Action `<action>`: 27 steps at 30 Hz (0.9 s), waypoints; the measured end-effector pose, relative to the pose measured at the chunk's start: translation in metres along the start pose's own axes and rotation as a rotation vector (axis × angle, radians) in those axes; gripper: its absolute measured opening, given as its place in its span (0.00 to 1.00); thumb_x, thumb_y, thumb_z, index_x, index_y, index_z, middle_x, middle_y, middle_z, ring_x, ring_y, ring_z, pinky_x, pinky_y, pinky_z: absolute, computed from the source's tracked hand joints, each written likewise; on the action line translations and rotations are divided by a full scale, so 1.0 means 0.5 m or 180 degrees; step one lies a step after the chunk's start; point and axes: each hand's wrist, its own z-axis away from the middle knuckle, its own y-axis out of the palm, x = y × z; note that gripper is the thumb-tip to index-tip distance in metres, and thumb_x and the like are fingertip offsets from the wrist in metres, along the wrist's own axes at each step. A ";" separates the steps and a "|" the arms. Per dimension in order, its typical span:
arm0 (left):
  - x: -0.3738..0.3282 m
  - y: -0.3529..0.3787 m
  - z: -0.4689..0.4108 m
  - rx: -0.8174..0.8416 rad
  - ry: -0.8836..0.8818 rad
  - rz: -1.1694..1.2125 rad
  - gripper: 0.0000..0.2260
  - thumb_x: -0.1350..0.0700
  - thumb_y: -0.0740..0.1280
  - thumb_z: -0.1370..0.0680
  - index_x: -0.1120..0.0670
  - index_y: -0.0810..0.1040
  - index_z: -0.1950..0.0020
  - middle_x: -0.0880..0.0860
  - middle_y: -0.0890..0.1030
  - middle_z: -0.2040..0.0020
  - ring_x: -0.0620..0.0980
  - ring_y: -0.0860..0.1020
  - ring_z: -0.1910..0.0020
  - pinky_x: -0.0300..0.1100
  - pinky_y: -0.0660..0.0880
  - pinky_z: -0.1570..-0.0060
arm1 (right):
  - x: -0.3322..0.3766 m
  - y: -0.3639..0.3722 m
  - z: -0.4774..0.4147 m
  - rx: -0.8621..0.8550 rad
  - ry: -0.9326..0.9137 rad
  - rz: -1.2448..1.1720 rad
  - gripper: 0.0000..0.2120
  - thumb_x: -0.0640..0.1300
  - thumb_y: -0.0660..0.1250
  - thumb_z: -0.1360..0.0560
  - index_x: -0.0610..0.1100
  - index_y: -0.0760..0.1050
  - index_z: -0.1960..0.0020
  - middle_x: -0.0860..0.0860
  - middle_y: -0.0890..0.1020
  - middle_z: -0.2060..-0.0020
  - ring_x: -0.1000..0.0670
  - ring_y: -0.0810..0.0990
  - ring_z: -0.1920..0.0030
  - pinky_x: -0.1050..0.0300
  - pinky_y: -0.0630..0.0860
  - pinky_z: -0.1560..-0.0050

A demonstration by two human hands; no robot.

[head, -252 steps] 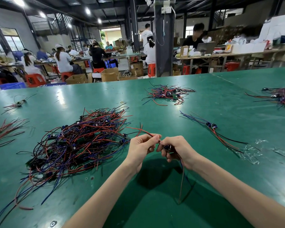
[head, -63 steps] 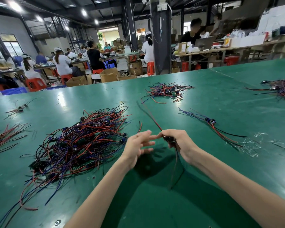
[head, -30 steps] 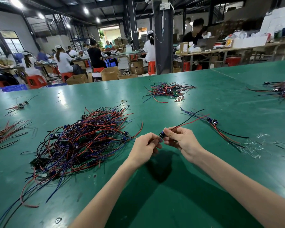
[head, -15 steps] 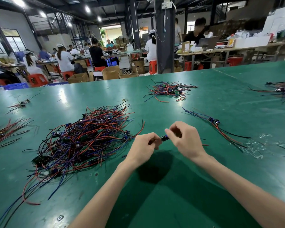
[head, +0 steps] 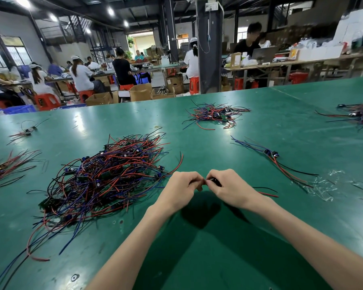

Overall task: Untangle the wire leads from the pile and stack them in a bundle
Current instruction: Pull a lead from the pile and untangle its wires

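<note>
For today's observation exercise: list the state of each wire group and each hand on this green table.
left hand: pinches the wire lead.
right hand: grips the wire lead.
wire lead: held between both hands.
big pile: tangled.
bundle: leads aligned, lying apart.

Green table [head: 281, 126], red stools [head: 45, 100], cardboard boxes [head: 140, 92], dark pillar [head: 210, 59]
</note>
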 end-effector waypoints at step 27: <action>-0.009 -0.002 0.003 -0.1737 0.0311 -0.0469 0.03 0.56 0.70 0.25 0.54 0.79 0.53 0.45 0.80 0.59 0.45 0.76 0.58 0.38 0.69 0.53 | 0.016 -0.023 -0.007 -0.0490 0.0703 -0.0786 0.08 0.37 0.65 0.28 0.43 0.78 0.65 0.51 0.76 0.76 0.54 0.73 0.73 0.62 0.68 0.69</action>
